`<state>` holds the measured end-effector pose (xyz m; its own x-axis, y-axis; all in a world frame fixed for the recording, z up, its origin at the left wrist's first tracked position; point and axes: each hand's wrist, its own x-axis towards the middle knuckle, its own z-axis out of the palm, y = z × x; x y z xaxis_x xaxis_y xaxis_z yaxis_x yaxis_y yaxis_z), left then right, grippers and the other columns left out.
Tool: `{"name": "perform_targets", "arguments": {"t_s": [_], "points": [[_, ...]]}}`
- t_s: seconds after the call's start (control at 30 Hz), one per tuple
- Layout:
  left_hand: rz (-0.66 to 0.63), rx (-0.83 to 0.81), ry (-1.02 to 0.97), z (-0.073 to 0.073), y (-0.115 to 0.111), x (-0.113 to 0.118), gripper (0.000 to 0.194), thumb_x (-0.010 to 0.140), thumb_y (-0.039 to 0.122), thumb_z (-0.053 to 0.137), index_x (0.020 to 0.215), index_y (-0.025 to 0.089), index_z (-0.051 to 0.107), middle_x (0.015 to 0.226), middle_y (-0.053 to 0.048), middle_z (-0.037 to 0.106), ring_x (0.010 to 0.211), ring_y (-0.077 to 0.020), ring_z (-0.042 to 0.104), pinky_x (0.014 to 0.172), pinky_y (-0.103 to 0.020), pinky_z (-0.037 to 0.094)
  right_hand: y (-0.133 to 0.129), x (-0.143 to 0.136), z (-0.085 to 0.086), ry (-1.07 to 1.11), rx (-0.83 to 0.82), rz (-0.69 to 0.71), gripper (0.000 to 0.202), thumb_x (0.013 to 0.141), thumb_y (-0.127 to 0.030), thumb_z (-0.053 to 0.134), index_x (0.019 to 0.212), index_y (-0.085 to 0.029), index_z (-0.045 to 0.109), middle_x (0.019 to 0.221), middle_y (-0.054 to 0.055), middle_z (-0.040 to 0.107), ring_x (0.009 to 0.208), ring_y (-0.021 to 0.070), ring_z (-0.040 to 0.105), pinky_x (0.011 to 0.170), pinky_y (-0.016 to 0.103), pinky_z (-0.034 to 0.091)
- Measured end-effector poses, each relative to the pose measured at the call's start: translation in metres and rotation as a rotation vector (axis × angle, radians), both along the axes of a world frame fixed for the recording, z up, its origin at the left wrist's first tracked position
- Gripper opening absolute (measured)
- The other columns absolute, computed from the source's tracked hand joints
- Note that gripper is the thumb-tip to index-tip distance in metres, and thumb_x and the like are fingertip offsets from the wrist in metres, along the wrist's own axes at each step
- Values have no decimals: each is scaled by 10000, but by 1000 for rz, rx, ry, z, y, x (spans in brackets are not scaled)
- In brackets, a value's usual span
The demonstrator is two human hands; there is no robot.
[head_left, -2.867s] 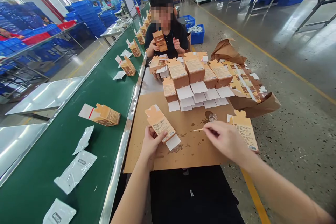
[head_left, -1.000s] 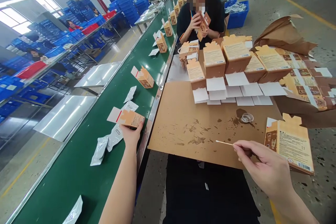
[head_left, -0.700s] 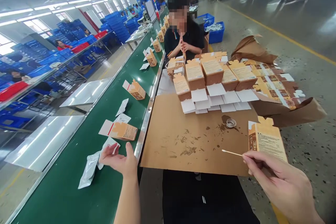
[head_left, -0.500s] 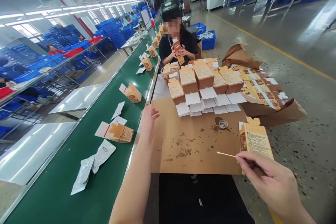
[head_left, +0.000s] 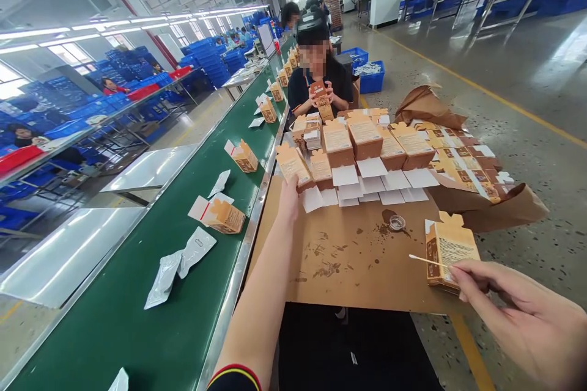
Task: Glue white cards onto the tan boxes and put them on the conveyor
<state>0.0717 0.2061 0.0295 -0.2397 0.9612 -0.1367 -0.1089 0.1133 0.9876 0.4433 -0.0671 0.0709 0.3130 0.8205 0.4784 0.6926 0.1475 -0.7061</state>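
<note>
My left hand (head_left: 288,198) reaches forward to the near left end of the carton group, its fingers closed on the lower edge of a tan-and-brown carton (head_left: 293,165). That carton's scalloped top flap points up. More cartons (head_left: 338,142) stand beside it in a group, with white flaps (head_left: 345,176) sticking out towards me. My right hand (head_left: 509,299) pinches a cotton swab (head_left: 428,260) between thumb and fingers, white tip pointing left. Behind the swab stands a single carton (head_left: 454,249) at the board's right edge. A small clear dish (head_left: 397,223) sits on the brown cardboard (head_left: 348,281).
A green conveyor belt (head_left: 183,324) runs along my left, carrying open cartons (head_left: 224,217) and silver-white pouches (head_left: 196,250). Across the table a co-worker (head_left: 316,73) holds a carton in both hands. Flat cartons in torn brown paper (head_left: 504,208) lie at the right. Wet marks dot the cardboard.
My left hand has moved forward and right from the belt's edge and taken hold of a carton at the group's left end. The right hand still holds the swab. The view has shifted slightly.
</note>
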Motion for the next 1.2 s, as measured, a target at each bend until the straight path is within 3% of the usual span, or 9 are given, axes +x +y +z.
{"name": "perform_targets", "arguments": {"t_s": [0.17, 0.23, 0.33, 0.4, 0.53, 0.67, 0.87, 1.0, 1.2], "points": [[-35, 69, -243, 1, -75, -28, 687, 783, 518, 1009, 1389, 243, 837, 1599, -155, 867, 1600, -439, 775, 1305, -572, 672, 35, 6, 3, -139, 40, 106, 267, 1092, -479, 798, 898, -332, 908, 799, 18, 914, 598, 214, 811, 682, 341, 719], [-37, 5, -273, -5, -112, -38, 666, 722, 446, 1061, 1329, 249, 872, 1551, -151, 894, 1581, -468, 787, 1307, -608, 680, 53, 6, 2, -191, 16, 138, 329, 1123, -470, 736, 897, -296, 899, 783, 32, 903, 608, 200, 799, 686, 322, 695], [-67, -147, -214, -16, -153, -46, 692, 661, 469, 1145, 1259, 230, 889, 1493, -193, 911, 1504, -507, 826, 1265, -650, 702, 84, 5, -3, -284, -163, 220, 326, 1118, -379, 647, 934, -266, 891, 869, 71, 935, 730, 231, 842, 736, 342, 672], [-119, -180, -138, -21, -166, -43, 759, 620, 516, 1203, 1237, 213, 883, 1440, -228, 918, 1435, -508, 859, 1241, -661, 709, 103, 5, -8, -339, -277, 246, 294, 1094, -315, 636, 951, -263, 887, 914, 84, 946, 803, 252, 852, 739, 348, 629], [-211, -171, -33, -23, -166, -30, 827, 544, 576, 1262, 1170, 215, 860, 1307, -226, 942, 1287, -477, 912, 1187, -653, 730, 134, 5, -20, -451, -424, 270, 301, 1081, -231, 651, 840, -275, 826, 900, 85, 930, 821, 256, 815, 720, 342, 526], [-231, -158, -31, -22, -157, -26, 870, 518, 599, 1272, 1184, 235, 846, 1327, -197, 950, 1327, -461, 906, 1209, -629, 728, 147, 8, -23, -493, -467, 304, 333, 1048, -177, 687, 735, -276, 741, 785, 54, 869, 739, 239, 765, 712, 340, 503], [-213, -172, -57, -23, -155, -27, 883, 543, 619, 1263, 1208, 233, 829, 1384, -201, 941, 1394, -484, 882, 1239, -641, 709, 119, 3, -10, -398, -339, 335, 303, 1147, -260, 626, 982, -265, 880, 927, 88, 934, 815, 266, 849, 719, 350, 619], [-236, -177, -51, -21, -155, -28, 855, 568, 606, 1262, 1211, 236, 837, 1404, -196, 936, 1438, -485, 863, 1259, -632, 697, 84, -48, -20, -179, -197, 457, 242, 1157, -238, 687, 1048, -285, 898, 969, 57, 950, 828, 245, 872, 795, 350, 696], [-243, -154, -8, -22, -156, -28, 857, 617, 588, 1242, 1273, 230, 823, 1406, -187, 931, 1399, -459, 874, 1237, -625, 701, 73, -137, -68, -83, -279, 614, 263, 1091, -107, 728, 940, -278, 859, 827, 11, 867, 741, 199, 802, 746, 301, 647]]}}
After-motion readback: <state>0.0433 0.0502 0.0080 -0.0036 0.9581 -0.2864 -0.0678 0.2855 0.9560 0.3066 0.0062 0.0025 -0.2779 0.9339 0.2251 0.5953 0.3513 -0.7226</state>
